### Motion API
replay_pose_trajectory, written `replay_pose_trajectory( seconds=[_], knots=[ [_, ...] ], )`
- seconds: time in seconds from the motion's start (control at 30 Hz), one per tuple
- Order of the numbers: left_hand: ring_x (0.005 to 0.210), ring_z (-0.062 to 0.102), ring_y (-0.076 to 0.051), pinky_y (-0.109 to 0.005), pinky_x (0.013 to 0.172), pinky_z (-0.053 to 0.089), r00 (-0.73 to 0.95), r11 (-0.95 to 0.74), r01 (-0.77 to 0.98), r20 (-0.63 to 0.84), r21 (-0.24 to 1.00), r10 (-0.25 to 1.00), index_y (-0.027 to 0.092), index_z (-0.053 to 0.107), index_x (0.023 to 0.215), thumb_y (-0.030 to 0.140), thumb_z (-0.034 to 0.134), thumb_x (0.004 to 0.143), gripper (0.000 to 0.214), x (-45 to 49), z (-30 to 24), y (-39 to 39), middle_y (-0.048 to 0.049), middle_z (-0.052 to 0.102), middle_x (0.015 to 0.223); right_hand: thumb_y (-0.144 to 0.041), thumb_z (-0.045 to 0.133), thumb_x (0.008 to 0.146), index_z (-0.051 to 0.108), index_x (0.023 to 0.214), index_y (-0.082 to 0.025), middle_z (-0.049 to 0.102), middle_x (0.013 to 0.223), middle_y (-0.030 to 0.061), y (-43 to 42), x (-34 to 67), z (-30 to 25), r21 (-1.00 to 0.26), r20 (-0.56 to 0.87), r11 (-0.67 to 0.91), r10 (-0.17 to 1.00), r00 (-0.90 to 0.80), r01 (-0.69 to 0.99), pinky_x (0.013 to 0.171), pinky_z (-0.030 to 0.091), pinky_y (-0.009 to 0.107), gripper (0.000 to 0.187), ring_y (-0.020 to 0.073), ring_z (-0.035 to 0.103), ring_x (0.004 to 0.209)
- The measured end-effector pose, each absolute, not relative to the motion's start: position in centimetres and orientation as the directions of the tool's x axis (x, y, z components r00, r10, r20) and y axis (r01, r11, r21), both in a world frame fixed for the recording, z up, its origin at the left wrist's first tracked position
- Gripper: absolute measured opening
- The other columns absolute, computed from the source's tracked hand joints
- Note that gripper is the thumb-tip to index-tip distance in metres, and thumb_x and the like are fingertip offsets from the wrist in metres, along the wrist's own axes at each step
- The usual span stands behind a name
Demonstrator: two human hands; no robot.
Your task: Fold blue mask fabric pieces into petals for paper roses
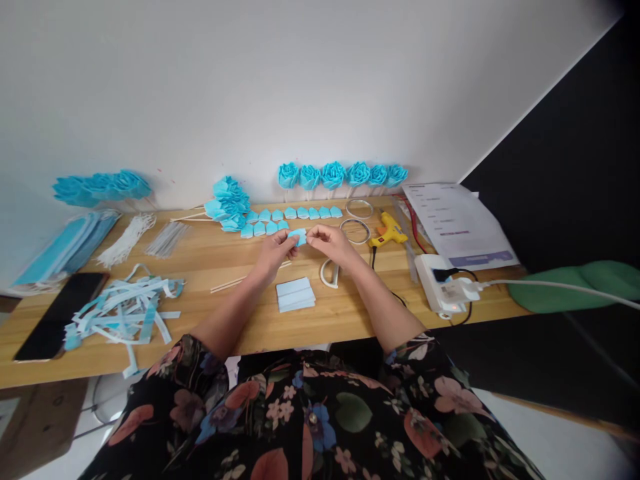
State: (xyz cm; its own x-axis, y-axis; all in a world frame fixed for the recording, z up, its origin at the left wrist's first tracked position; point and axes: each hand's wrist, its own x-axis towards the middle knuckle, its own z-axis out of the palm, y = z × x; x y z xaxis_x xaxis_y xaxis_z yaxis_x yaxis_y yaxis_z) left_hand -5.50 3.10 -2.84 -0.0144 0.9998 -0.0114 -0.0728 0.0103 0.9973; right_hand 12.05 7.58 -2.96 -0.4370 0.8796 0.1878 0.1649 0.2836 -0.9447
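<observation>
A small light-blue fabric petal (299, 237) is held up between my hands over the middle of the table. My left hand (278, 251) pinches its left side. The fingers of my right hand (327, 240) are closed at its right edge. Just behind them lie two rows of folded blue petals (303, 213). Nearer to me, a stack of pale blue rectangular pieces (296, 295) rests on the wood. Scissors (329, 273), partly hidden by my right forearm, show a white handle. Thin wooden sticks (235, 283) lie by my left forearm.
Blue fabric roses (333, 175) stand along the wall, with more bunched at left. A yellow glue gun (387, 230), wire rings (355, 231), a power strip (435, 283) and papers (457, 223) lie right. Left are cut strips (123, 313), a phone (60, 317) and face masks (70, 247).
</observation>
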Motion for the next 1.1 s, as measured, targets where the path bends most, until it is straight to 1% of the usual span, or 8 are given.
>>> replay_pose_trajectory(
  seconds=[0.17,0.3,0.7,0.87,0.9,0.93,1.0,1.1],
  knots=[
    [0.051,0.052,-0.009,-0.022,0.052,0.042,-0.023,0.012,-0.073,-0.014,0.997,1.000,0.016,0.058,0.068,0.039,0.071,0.076,0.026,-5.50,-2.93,3.16,0.0007,0.059,0.057,-0.040,0.066,0.077,0.063,0.077,-0.019,0.064,0.074,-0.0019,7.59,12.10,-3.02,-0.961,0.157,0.240,0.879,-0.450,0.134,0.073,0.044,0.028,0.022,0.0133,0.056,0.072],
    [0.051,0.052,-0.009,-0.022,0.052,0.042,-0.026,0.009,-0.067,-0.011,0.998,1.000,0.017,0.058,0.067,0.039,0.071,0.076,0.027,-5.44,-2.81,3.12,0.0010,0.059,0.056,-0.044,0.066,0.078,0.064,0.081,-0.019,0.064,0.076,-0.0017,7.45,12.09,-2.89,-0.969,0.147,0.221,0.875,-0.462,0.110,0.073,0.044,0.027,0.025,0.0135,0.057,0.073],
    [0.051,0.052,-0.009,-0.022,0.053,0.042,-0.028,0.020,-0.054,-0.021,0.998,0.999,0.016,0.060,0.069,0.039,0.073,0.077,0.027,-5.36,-2.68,3.00,0.0012,0.059,0.057,-0.043,0.067,0.077,0.063,0.077,-0.019,0.063,0.074,-0.0021,7.62,11.99,-3.34,-0.968,0.150,0.220,0.887,-0.437,0.116,0.072,0.045,0.028,0.025,0.0129,0.057,0.071],
    [0.051,0.052,-0.009,-0.022,0.054,0.042,-0.021,0.004,-0.031,-0.004,1.000,1.000,0.016,0.060,0.069,0.033,0.069,0.079,0.022,-5.39,-2.64,3.01,0.0015,0.058,0.056,-0.049,0.067,0.079,0.067,0.098,-0.020,0.066,0.080,-0.0001,7.41,11.97,-2.71,-0.994,0.093,0.110,0.915,-0.392,0.022,0.072,0.049,0.029,0.035,0.0145,0.060,0.075],
    [0.051,0.052,-0.009,-0.022,0.054,0.043,-0.016,0.003,-0.030,-0.004,1.000,1.000,0.016,0.060,0.070,0.032,0.068,0.080,0.020,-5.38,-2.65,3.02,0.0016,0.058,0.056,-0.051,0.065,0.080,0.067,0.099,-0.020,0.066,0.081,0.0002,7.36,12.00,-2.62,-0.995,0.082,0.098,0.915,-0.396,0.020,0.072,0.049,0.029,0.036,0.0145,0.060,0.075],
    [0.051,0.052,-0.009,-0.022,0.054,0.043,-0.013,0.005,-0.029,-0.006,1.000,1.000,0.016,0.060,0.070,0.030,0.067,0.080,0.019,-5.37,-2.66,3.03,0.0016,0.059,0.056,-0.052,0.064,0.082,0.068,0.097,-0.020,0.065,0.080,0.0003,7.34,12.03,-2.58,-0.995,0.076,0.097,0.910,-0.409,0.030,0.072,0.049,0.029,0.036,0.0144,0.060,0.074],
    [0.050,0.051,-0.009,-0.022,0.053,0.042,-0.015,0.015,-0.021,-0.015,1.000,1.000,0.016,0.060,0.070,0.029,0.067,0.080,0.018,-5.35,-2.67,3.06,0.0019,0.058,0.055,-0.054,0.061,0.084,0.068,0.084,-0.019,0.062,0.075,-0.0004,7.34,12.10,-2.66,-0.990,0.078,0.122,0.894,-0.442,0.072,0.071,0.047,0.028,0.035,0.0139,0.058,0.071],
    [0.049,0.050,-0.009,-0.022,0.052,0.041,-0.024,0.026,0.000,-0.026,1.000,0.999,0.016,0.059,0.069,0.028,0.068,0.079,0.018,-5.31,-2.63,3.11,0.0024,0.058,0.054,-0.054,0.061,0.084,0.063,0.072,-0.019,0.058,0.067,-0.0023,7.44,12.14,-2.95,-0.978,0.089,0.167,0.881,-0.466,0.128,0.069,0.043,0.028,0.037,0.0130,0.054,0.068]
  ],
)
